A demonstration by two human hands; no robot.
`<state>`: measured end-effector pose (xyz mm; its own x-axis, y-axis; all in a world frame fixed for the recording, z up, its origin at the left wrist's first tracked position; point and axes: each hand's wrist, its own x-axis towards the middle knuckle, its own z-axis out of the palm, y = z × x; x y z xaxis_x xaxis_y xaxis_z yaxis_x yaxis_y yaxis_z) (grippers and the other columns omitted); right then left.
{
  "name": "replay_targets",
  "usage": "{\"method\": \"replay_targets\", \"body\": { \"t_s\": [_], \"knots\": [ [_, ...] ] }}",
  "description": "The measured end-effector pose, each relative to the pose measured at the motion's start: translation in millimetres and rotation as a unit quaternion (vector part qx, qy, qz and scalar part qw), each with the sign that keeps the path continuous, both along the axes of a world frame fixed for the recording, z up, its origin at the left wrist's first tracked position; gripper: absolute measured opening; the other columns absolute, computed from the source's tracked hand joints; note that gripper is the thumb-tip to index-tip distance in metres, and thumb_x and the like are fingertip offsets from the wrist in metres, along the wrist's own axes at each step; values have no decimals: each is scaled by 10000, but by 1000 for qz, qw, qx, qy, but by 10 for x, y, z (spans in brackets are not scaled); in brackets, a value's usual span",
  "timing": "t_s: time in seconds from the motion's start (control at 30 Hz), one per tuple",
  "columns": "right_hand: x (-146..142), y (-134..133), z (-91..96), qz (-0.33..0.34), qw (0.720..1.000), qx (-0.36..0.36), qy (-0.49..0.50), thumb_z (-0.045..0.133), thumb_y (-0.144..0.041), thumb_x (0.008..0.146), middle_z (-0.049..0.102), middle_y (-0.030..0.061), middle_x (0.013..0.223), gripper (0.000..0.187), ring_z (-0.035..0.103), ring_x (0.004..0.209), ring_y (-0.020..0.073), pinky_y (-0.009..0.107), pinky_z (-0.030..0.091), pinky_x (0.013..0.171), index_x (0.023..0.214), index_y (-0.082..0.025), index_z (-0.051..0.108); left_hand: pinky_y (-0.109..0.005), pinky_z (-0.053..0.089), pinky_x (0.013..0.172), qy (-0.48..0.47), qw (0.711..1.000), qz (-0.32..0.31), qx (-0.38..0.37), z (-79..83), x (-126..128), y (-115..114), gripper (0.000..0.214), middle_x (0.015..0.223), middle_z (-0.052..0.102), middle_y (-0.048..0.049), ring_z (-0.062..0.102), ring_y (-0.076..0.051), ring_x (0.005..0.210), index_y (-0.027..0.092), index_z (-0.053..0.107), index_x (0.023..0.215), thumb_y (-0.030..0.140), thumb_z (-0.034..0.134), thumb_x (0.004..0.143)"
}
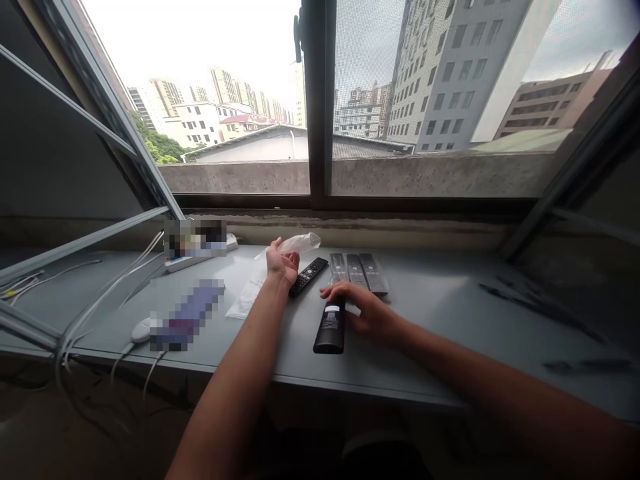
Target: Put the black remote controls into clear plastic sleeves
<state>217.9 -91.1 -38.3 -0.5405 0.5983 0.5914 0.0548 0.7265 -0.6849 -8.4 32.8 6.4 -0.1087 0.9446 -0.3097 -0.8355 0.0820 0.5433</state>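
Note:
My left hand (283, 265) is closed on a clear plastic bag (301, 243), whose end sticks out past the fingers to the right. Just beside that hand, a black remote control (309, 276) lies button side up on the table. My right hand (364, 310) grips a second black remote (330, 328) with its back and white label facing me. Behind the right hand, several remotes in clear bags (359, 267) lie side by side. More clear plastic bags (245, 299) lie flat to the left, partly covered by my left forearm.
A white power strip (200, 257) with cables stands at the back left, partly blurred out. Nearer on the left are a blurred bluish object (193, 310) and a white round charger (143, 329). Metal frame bars (85, 243) rise at the left; a window (320, 133) is behind the table.

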Motion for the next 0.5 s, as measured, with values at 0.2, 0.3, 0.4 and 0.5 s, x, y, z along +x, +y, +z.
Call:
{"method": "replay_targets", "body": {
  "t_s": [0.2,0.3,0.4,0.5],
  "knots": [
    [14,13,-28,-13,999,-33,22,662,-89,969,721,133,1381,334,685,1357,288,503,564,1145,1260,-249,623,-139,527,487,-4,1000,0,0,-1,2,10,215,812,692,-53,598,-93,555,128,680,1062,336,636,1035],
    [2,-3,-21,-27,996,-78,35,731,-220,1007,747,123,1309,262,736,1240,285,504,588,1103,1253,-247,642,-140,531,490,-3,1000,-2,1,-30,-7,36,227,817,704,-57,596,-90,543,123,690,1081,338,634,1034],
    [-18,-8,14,-16,977,-201,70,744,-416,1045,780,103,1166,302,797,1031,269,490,638,981,1270,-244,639,-153,562,518,-8,1000,-8,15,-73,-24,70,235,824,720,-64,642,-102,569,122,705,1099,338,646,1026],
    [-13,24,58,-10,940,-318,127,733,-581,1027,783,71,1003,423,786,733,224,408,659,712,1234,-230,623,-167,588,538,-20,1000,-7,22,-82,-29,77,226,839,739,-69,699,-125,622,130,708,1132,319,661,1016]
  ]
}}
